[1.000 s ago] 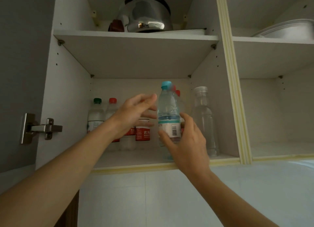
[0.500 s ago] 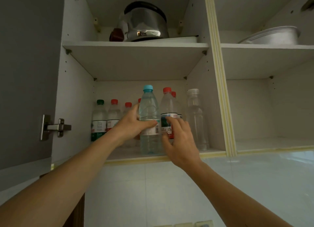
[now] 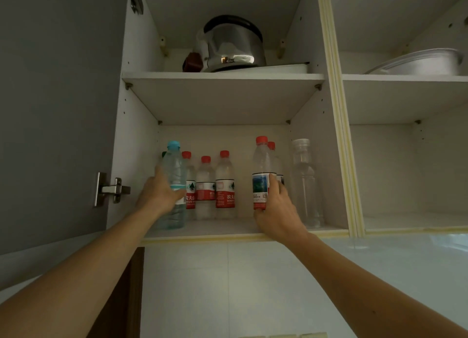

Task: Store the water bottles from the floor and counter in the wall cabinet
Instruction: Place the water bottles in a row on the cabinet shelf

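On the lower shelf of the open wall cabinet stand several water bottles. My left hand grips a blue-capped bottle at the shelf's left end, upright on the shelf. My right hand holds a red-capped bottle with a blue and red label near the shelf's right side. Three red-capped bottles with red labels stand behind, between my hands. A tall clear bottle stands at the far right. A green-capped bottle is mostly hidden behind the blue-capped one.
A steel kettle sits on the upper shelf. A metal basin rests on the upper shelf of the right compartment. The grey cabinet door with its hinge hangs open on the left. White tiled wall lies below.
The blue-capped bottle went from my right hand to my left and slid left along the shelf. My right hand moved right and took hold of the red-capped bottle.
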The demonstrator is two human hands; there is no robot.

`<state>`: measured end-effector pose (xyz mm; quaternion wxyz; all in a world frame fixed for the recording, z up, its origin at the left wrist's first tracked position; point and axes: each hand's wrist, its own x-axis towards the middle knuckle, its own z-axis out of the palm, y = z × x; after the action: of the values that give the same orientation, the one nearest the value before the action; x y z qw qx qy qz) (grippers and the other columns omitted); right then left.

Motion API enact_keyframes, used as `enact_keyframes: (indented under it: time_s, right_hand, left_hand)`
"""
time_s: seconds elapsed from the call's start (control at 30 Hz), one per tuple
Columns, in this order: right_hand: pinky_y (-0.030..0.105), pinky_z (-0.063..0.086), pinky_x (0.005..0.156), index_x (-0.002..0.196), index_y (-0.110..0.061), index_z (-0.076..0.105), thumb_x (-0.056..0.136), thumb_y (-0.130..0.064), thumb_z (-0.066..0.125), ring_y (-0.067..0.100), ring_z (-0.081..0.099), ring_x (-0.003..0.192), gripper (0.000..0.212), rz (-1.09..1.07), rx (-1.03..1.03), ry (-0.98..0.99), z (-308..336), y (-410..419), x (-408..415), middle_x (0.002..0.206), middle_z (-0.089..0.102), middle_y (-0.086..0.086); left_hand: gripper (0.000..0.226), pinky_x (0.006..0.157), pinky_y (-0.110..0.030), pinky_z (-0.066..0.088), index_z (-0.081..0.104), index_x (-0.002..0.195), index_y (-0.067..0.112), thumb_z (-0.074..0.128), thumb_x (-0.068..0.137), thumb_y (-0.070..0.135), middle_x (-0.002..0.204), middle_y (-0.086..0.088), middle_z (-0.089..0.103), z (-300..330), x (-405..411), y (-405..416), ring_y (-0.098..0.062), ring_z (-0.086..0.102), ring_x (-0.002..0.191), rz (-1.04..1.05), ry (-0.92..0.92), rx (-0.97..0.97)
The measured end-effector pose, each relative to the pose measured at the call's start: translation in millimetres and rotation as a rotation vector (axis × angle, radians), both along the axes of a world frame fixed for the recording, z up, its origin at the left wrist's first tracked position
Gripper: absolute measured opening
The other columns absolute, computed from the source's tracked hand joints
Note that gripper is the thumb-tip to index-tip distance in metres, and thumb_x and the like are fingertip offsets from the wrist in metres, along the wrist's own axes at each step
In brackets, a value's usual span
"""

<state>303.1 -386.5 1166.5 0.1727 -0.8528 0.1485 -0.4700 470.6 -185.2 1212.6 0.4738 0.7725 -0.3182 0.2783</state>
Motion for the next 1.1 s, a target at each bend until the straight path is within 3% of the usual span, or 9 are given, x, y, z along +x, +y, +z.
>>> enact_keyframes:
  time_s: [0.1, 0.17, 0.3, 0.4, 0.53, 0.67, 0.83, 0.97, 1.1]
  right_hand:
    - [0.051, 0.045, 0.11, 0.155, -0.02, 0.023, 0.087, -0.01, 0.069, 0.032, 0.045, 0.134, 0.083, 0.04, 0.008, -0.019, 1, 0, -4, 0.152, 0.037, 0.009]
    - [0.048, 0.046, 0.11, 0.154, -0.018, 0.03, 0.09, -0.011, 0.068, 0.028, 0.05, 0.132, 0.075, 0.074, 0.036, -0.024, 3, -1, -7, 0.147, 0.046, 0.007]
    - [0.022, 0.05, 0.091, 0.146, -0.015, 0.045, 0.095, -0.009, 0.063, 0.012, 0.06, 0.109, 0.055, 0.181, 0.057, -0.001, 7, 0, -16, 0.131, 0.064, 0.004]
    - [0.028, 0.054, 0.096, 0.138, -0.015, 0.055, 0.096, -0.013, 0.062, 0.014, 0.06, 0.113, 0.043, 0.096, -0.046, -0.162, 2, 3, -23, 0.129, 0.062, 0.002]
    - [0.037, 0.046, 0.104, 0.135, -0.017, 0.052, 0.091, -0.016, 0.067, 0.019, 0.04, 0.125, 0.046, -0.177, -0.234, -0.442, 3, 5, -37, 0.137, 0.047, 0.001]
    - [0.046, 0.041, 0.11, 0.152, -0.017, 0.025, 0.091, -0.02, 0.066, 0.033, 0.03, 0.137, 0.074, -0.245, -0.089, -0.334, 8, -1, -49, 0.155, 0.025, 0.012]
    - [0.053, 0.05, 0.101, 0.158, -0.022, 0.007, 0.093, -0.014, 0.065, 0.039, 0.05, 0.125, 0.087, -0.246, 0.148, -0.216, 5, -13, -55, 0.149, 0.033, 0.017]
    - [0.05, 0.049, 0.098, 0.157, -0.022, 0.009, 0.094, -0.015, 0.068, 0.036, 0.056, 0.119, 0.087, -0.274, 0.168, -0.156, 2, -20, -59, 0.14, 0.047, 0.016]
    - [0.05, 0.05, 0.097, 0.154, -0.02, 0.019, 0.092, -0.022, 0.072, 0.035, 0.058, 0.118, 0.081, -0.222, 0.187, -0.148, 10, -24, -61, 0.136, 0.053, 0.014]
  left_hand:
    - [0.101, 0.089, -0.05, 0.052, 0.012, 0.154, 0.026, 0.082, 0.082, 0.021, 0.143, -0.019, 0.037, -7, -2, -3, -0.036, 0.053, 0.114, 0.112, 0.013, 0.077]
    - [0.114, 0.105, -0.055, 0.042, 0.003, 0.158, 0.024, 0.084, 0.079, 0.032, 0.157, -0.019, 0.016, -11, -12, -12, -0.043, 0.031, 0.137, 0.287, -0.151, 0.146]
    - [0.095, 0.113, -0.05, 0.036, 0.023, 0.154, 0.019, 0.08, 0.081, 0.038, 0.157, -0.014, 0.017, -11, -43, -45, -0.036, 0.026, 0.144, 0.21, -0.615, 0.037]
    - [0.095, 0.109, -0.049, 0.041, 0.018, 0.155, 0.027, 0.077, 0.083, 0.044, 0.155, 0.0, 0.015, -8, -63, -76, -0.027, 0.026, 0.144, -0.037, -0.47, 0.067]
    - [0.111, 0.113, -0.052, 0.035, 0.004, 0.159, 0.027, 0.08, 0.08, 0.046, 0.165, -0.009, 0.014, -6, -70, -107, -0.033, 0.027, 0.148, -0.179, -0.189, 0.082]
    - [0.131, 0.107, -0.044, 0.042, -0.011, 0.159, 0.028, 0.086, 0.074, 0.047, 0.161, -0.013, 0.024, -4, -75, -130, -0.033, 0.042, 0.139, -0.34, 0.031, 0.036]
    - [0.132, 0.094, -0.036, 0.05, -0.018, 0.157, 0.024, 0.087, 0.077, 0.024, 0.143, -0.012, 0.052, -5, -75, -143, -0.026, 0.061, 0.114, -0.404, 0.127, -0.016]
    - [0.128, 0.08, -0.038, 0.058, -0.021, 0.156, 0.03, 0.083, 0.081, 0.022, 0.114, -0.006, 0.066, -4, -66, -135, -0.018, 0.066, 0.088, -0.332, 0.067, 0.025]
    - [0.125, 0.086, -0.048, 0.058, -0.027, 0.153, 0.036, 0.078, 0.086, 0.025, 0.134, -0.018, 0.054, 2, -48, -116, -0.031, 0.066, 0.098, -0.166, 0.012, 0.062]
